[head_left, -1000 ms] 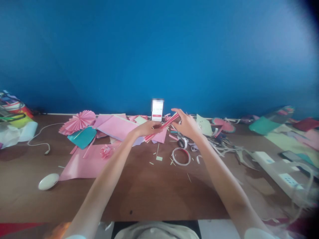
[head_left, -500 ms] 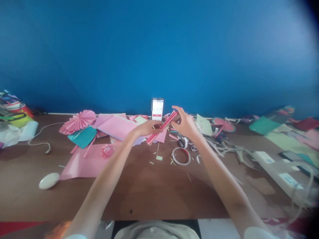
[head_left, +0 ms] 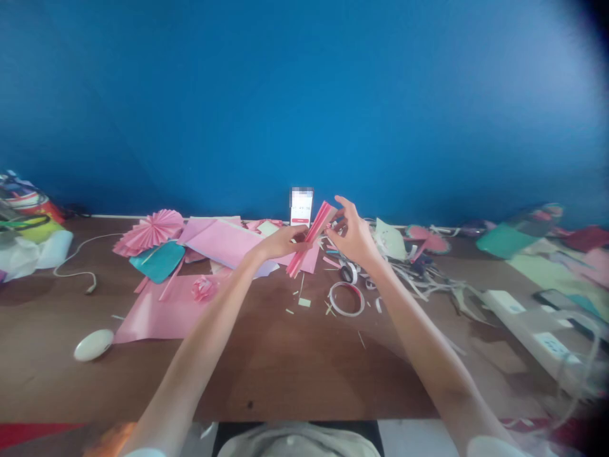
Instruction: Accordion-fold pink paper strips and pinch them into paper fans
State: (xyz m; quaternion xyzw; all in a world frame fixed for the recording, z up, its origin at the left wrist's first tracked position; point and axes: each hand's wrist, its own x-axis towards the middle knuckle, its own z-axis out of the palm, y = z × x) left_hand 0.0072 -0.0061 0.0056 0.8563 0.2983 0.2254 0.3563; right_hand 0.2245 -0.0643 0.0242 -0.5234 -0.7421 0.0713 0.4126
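Pleated paper (head_left: 318, 226), left fingers (head_left: 301, 247) pinching it, right fingers (head_left: 347, 205) parted, tilts above tabletop (head_left: 280, 362) before blue wall (head_left: 304, 95).

the left hand (head_left: 283, 241) holds folded pink paper (head_left: 318, 227); the right hand (head_left: 354, 238), fingers parted, is near its upper end.

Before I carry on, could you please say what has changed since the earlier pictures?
The folded pink strip has tilted steeper, its upper end moving up and leftward. The right hand has risen slightly; whether it touches the strip is unclear. The left hand keeps its grip; the phone and white ring stayed put.
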